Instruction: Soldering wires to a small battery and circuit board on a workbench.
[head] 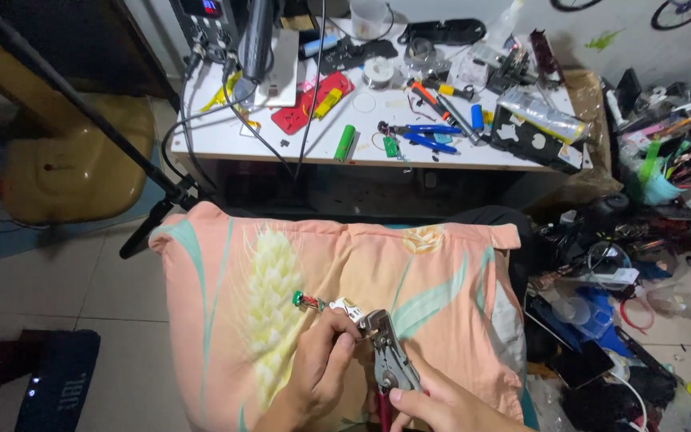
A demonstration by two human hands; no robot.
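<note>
Right hand (441, 404) is wrapped around the red handles of a grey metal wire-stripping plier (389, 358), grip clamped on the tool, its head pointing up and away over the lap. Left hand (321, 372) comes in from the near side, fingertips pinched together on a small white connector piece (347, 307) with thin wires, right at the plier's head. Just left of that piece, touching the cushion, sits a tiny part with a green cap and a red body (304, 300); whether it joins the connector I cannot tell.

All of this rests on a peach fabric cushion printed with a pale yellow wheat ear and teal leaves (265, 264), lying across the lap.

Beyond it, at the far side, stands a white bench (217, 136) crowded with gear: a green cylindrical battery cell (346, 142) near its front edge, blue-handled pliers (425, 134) to the right, a red flat tray (313, 100) with a yellow item, a spool of solder wire (378, 72). A black stand pole (81, 112) slants across the left. An ochre plastic chair (77, 160) sits far left on the tiled floor (81, 280). Right of the cushion, a heap of cables and clutter (625, 272) covers the floor.
</note>
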